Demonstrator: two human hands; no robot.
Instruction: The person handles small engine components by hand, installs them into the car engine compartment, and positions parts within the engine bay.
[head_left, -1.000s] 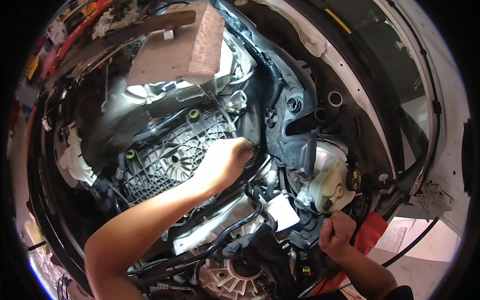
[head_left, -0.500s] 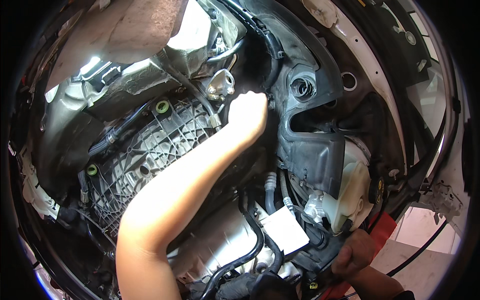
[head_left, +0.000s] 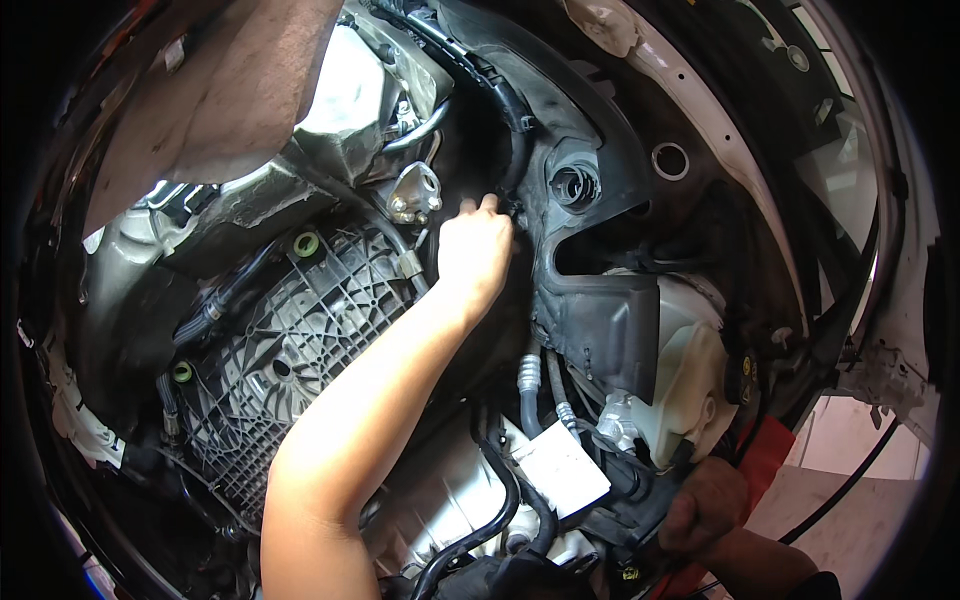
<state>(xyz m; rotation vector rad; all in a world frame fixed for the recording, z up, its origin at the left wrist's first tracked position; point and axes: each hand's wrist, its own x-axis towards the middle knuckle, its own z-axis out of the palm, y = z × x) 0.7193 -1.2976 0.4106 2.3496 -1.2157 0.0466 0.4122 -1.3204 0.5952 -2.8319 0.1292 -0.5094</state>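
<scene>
My left hand [head_left: 474, 250] reaches into the dark gap beside a small metal bracket with holes [head_left: 415, 193] and the black plastic cowl [head_left: 600, 320]; its fingers are bent, their tips hidden. A ribbed plastic engine part with green grommets [head_left: 290, 340] lies under my left forearm. My right hand [head_left: 705, 505] is curled in shadow at the lower right, below the translucent fluid reservoir [head_left: 685, 380], near a red cloth [head_left: 765, 450]; I cannot make out what it holds. A white square piece [head_left: 560, 465] lies among the hoses between my arms.
A worn brownish panel [head_left: 210, 90] overhangs the upper left of the engine bay. Black hoses [head_left: 500, 490] cross the lower middle. A metal body edge [head_left: 730, 135] runs down the right, with a hinge [head_left: 880, 375] and a black cable [head_left: 840, 485] near a pale floor [head_left: 830, 465].
My left hand has moved up and deeper into the gap beside the cowl, and its fingertips now reach slightly further. The view has shifted; my right hand stays curled at the lower right.
</scene>
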